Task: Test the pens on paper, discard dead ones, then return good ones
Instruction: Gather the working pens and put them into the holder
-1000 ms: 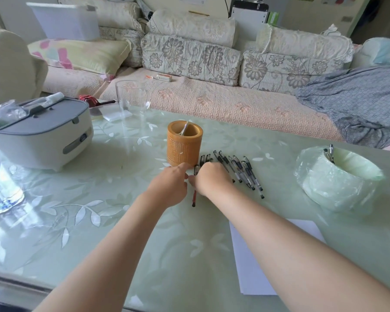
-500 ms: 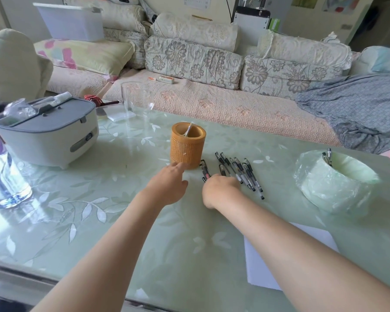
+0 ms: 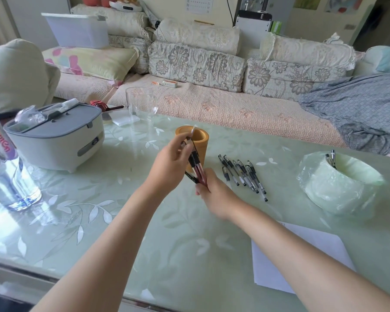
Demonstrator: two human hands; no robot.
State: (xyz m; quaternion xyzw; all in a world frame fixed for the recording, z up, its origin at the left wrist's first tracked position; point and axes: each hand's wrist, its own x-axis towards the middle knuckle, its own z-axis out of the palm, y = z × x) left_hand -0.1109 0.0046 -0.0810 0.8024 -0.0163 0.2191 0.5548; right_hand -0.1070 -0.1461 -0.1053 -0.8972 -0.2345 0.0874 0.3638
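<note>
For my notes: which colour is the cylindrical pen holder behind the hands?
The pen holder is orange-tan, like bamboo; the head view, the only one, shows it.

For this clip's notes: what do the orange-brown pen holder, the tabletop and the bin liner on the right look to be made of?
Pen holder: probably bamboo or wood, matte; thick tan wall, no shine, though moulded plastic is possible.
Tabletop: glass, glossy; it shows glare and reflections over a pale green leaf pattern, possibly a cloth beneath.
Bin liner: thin plastic film, translucent pale green; crinkled with small highlights.
</note>
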